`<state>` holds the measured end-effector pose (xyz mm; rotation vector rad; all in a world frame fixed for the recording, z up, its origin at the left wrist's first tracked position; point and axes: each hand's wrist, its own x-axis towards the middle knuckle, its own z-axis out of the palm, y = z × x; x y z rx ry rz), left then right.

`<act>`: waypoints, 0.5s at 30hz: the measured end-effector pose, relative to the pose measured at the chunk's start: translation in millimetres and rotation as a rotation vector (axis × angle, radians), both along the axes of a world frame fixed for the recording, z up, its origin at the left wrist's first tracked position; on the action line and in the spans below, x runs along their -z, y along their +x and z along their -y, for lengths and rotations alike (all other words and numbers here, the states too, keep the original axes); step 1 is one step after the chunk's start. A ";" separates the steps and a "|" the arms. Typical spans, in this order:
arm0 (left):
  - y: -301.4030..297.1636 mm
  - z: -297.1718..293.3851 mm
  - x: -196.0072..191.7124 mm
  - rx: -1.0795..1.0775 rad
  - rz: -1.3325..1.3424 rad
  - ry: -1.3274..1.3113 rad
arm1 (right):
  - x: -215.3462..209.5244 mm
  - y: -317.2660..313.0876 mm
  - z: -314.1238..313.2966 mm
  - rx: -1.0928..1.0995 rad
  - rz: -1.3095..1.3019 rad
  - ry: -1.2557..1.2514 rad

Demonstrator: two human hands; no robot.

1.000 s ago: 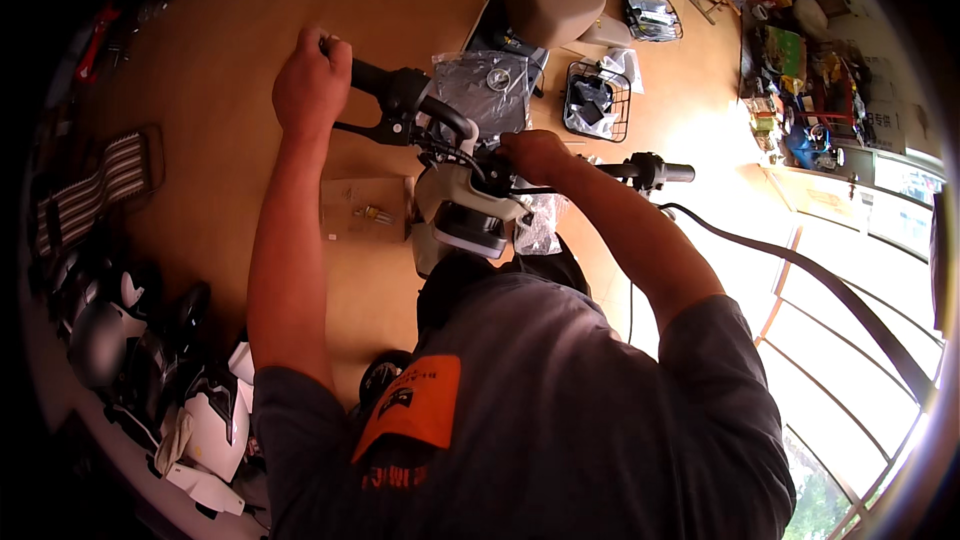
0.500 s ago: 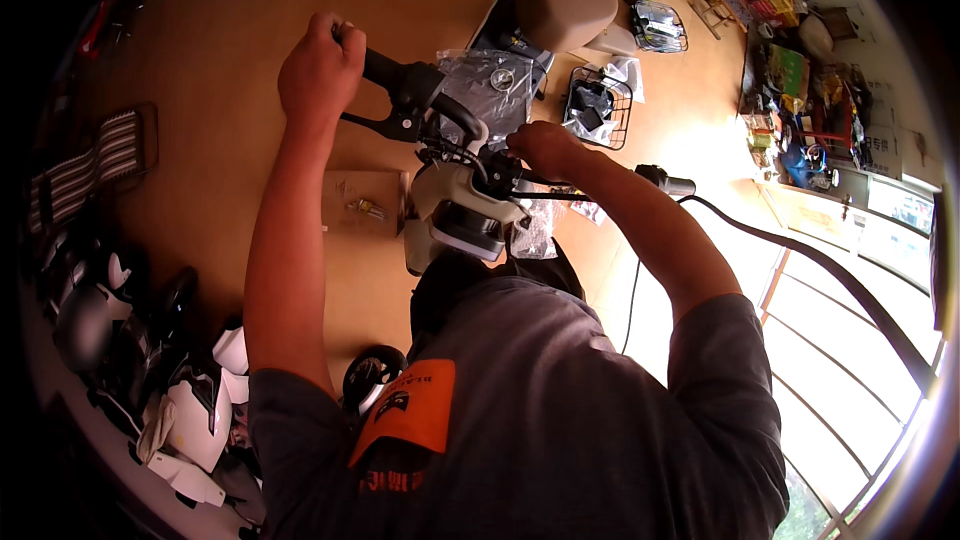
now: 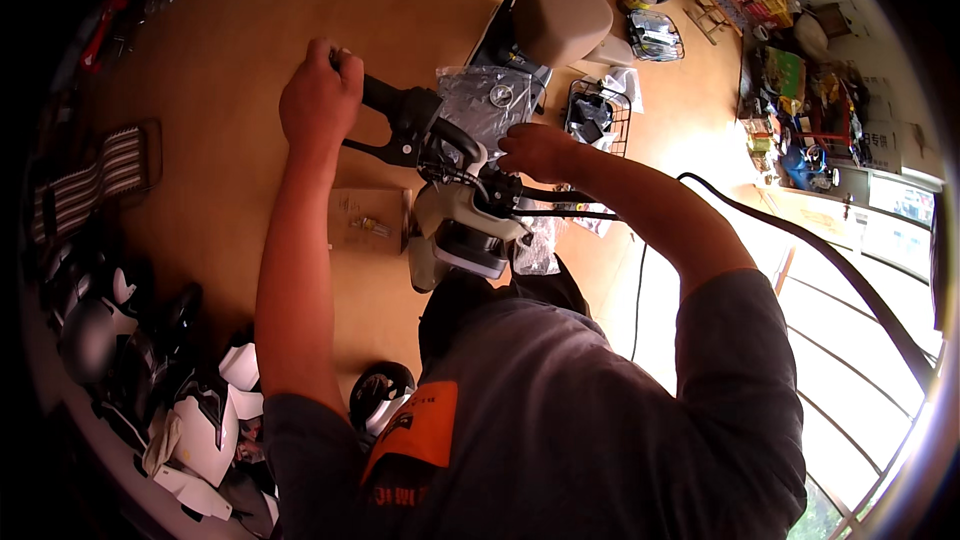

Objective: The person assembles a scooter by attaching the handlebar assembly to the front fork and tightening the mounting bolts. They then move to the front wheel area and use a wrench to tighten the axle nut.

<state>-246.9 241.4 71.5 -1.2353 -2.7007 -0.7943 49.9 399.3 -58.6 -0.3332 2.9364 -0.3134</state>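
Observation:
In front of me stands a light-coloured electric scooter with black handlebars and bundled cables at their middle. My left hand is closed around the left handlebar grip; the brake lever sits just below it. My right hand hovers over the middle of the handlebars, fingers curled together. Whatever it pinches, if anything, is hidden. Beneath my right forearm runs the right side of the handlebars. Clear plastic wrap covers part of the scooter ahead of the bars, in front of a beige seat.
A cardboard piece with small parts lies on the floor to the left. Wire baskets stand beyond the scooter. Cluttered shelves line the right side, a striped folding chair the left. White scooter panels are heaped at lower left.
The whole view has shifted slightly, so the scooter appears lower. My right hand has risen a little off the handlebars' middle, and its forearm now covers the right grip. My left hand keeps its hold.

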 end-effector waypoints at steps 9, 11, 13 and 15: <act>4.0 -3.5 -3.0 -0.004 -0.001 -0.070 | 8.3 -1.9 0.4 -0.049 -0.010 0.049; 4.1 -3.4 -4.3 0.011 -0.001 -0.044 | 13.0 2.1 4.3 0.014 0.039 0.024; 4.6 -3.6 -2.8 0.019 -0.006 -0.032 | 13.1 6.7 8.6 0.058 0.055 -0.014; 3.5 -4.7 -2.8 0.020 -0.030 -0.032 | 8.5 3.5 5.8 0.100 0.073 -0.046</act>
